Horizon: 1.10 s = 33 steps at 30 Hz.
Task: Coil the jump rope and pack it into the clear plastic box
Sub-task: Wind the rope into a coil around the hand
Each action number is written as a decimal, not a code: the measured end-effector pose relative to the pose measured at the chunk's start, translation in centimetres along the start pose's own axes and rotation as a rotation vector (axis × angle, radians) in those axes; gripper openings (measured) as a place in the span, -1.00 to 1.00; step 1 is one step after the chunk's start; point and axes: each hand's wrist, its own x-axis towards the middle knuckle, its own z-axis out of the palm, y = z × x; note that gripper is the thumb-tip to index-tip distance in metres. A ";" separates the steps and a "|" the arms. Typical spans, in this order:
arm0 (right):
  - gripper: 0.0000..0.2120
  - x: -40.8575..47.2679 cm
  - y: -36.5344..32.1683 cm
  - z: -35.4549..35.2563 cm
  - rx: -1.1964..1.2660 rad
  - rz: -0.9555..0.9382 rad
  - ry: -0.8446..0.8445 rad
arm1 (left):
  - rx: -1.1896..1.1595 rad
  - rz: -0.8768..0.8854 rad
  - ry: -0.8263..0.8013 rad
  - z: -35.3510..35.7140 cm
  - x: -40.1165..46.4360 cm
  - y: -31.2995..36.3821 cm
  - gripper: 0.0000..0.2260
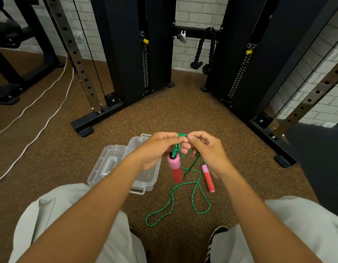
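Observation:
A green jump rope [194,188] lies in loose loops on the brown floor and rises to my hands. My left hand [160,149] pinches a bunch of rope, and one pink-and-red handle [176,168] hangs below it. My right hand [208,150] pinches the rope just right of the left hand, fingertips almost touching. The second pink-and-red handle [208,178] lies on the floor under my right wrist. The clear plastic box [145,180] stands open on the floor beneath my left forearm, its lid [107,164] folded out to the left.
A black cable machine [132,54] with weight stacks stands ahead, its base feet [83,126] reaching toward me on both sides. A white cord [41,114] runs over the floor at left. My knees in pale trousers [297,224] frame the bottom.

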 end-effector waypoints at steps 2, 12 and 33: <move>-0.90 -0.1 0.6 0.4 -0.024 0.039 0.043 | -0.105 0.027 0.020 -0.1 0.1 0.3 -0.80; -0.78 -1.2 -0.2 1.8 -0.642 -0.199 -0.074 | -0.048 0.027 0.085 -0.8 0.6 0.1 -0.69; -0.92 -0.4 -3.8 -0.9 -0.335 -0.229 -0.059 | 0.331 0.139 -0.057 0.2 0.2 -0.2 -0.78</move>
